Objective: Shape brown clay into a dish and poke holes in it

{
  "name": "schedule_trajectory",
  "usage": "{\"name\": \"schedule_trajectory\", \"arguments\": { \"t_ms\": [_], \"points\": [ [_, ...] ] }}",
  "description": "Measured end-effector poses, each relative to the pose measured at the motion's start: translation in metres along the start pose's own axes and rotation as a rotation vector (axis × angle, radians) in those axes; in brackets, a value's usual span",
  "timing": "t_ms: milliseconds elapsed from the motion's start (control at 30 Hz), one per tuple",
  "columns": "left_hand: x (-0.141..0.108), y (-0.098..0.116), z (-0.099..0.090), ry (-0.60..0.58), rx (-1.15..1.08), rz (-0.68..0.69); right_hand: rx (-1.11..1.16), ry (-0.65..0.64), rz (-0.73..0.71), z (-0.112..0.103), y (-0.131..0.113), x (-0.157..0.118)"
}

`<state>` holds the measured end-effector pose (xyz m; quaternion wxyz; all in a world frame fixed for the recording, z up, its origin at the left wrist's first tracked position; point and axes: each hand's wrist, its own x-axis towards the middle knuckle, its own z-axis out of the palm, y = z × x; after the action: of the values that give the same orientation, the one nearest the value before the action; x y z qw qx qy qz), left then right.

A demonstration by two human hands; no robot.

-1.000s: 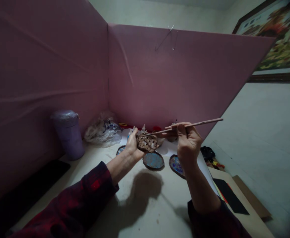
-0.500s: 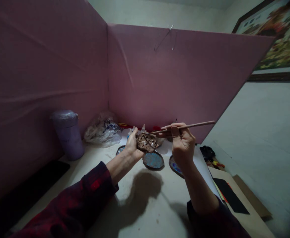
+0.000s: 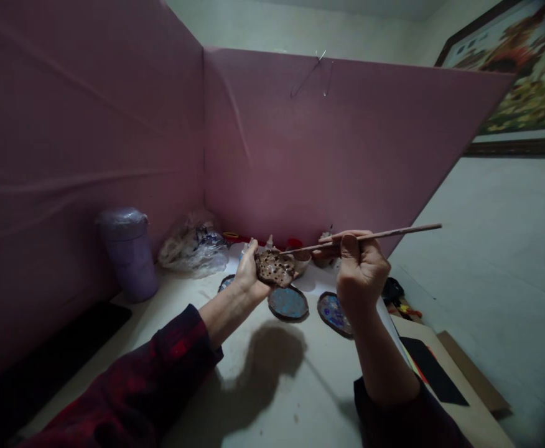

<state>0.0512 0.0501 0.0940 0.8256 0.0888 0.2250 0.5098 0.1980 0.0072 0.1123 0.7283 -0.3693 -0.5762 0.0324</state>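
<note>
In my left hand (image 3: 249, 274) rests a brown clay piece (image 3: 275, 269), lumpy, shiny and pitted with small dark holes; the fingers are closed round its left side and underside. My right hand (image 3: 363, 267) grips a thin wooden stick (image 3: 407, 230) between thumb and fingers. The stick slants down to the left, its tip at the clay piece's upper right edge; whether it touches, I cannot tell. Below the clay lies a round dark-rimmed disc (image 3: 288, 303) with a blue-grey face. Another disc (image 3: 331, 311), blotched blue and purple, is partly behind my right wrist.
At the left stand a purple lidded tumbler (image 3: 127, 255) and a crumpled clear plastic bag (image 3: 195, 246). Behind the clay are a small cup (image 3: 302, 264) and a red-topped item (image 3: 294, 243). A third disc (image 3: 226, 283) is half hidden by my left wrist. Pink panels (image 3: 347, 149) enclose the back and left.
My right hand has moved right with the stick, drawing its tip from over the clay toward the edge. More of the purple-blotched disc shows. My left hand has stayed in place.
</note>
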Motion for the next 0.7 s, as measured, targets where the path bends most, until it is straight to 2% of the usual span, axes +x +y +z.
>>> {"name": "schedule_trajectory", "arguments": {
  "t_ms": [300, 700],
  "points": [
    [-0.0004, -0.0012, 0.0017, -0.012, 0.011, -0.001, -0.14, -0.094, -0.092, 0.0027, 0.0071, -0.0062],
    [0.0047, -0.003, -0.0035, -0.039, 0.028, -0.039, -0.212, -0.103, -0.103, 0.0029, 0.0099, -0.0063]
  ]
}}
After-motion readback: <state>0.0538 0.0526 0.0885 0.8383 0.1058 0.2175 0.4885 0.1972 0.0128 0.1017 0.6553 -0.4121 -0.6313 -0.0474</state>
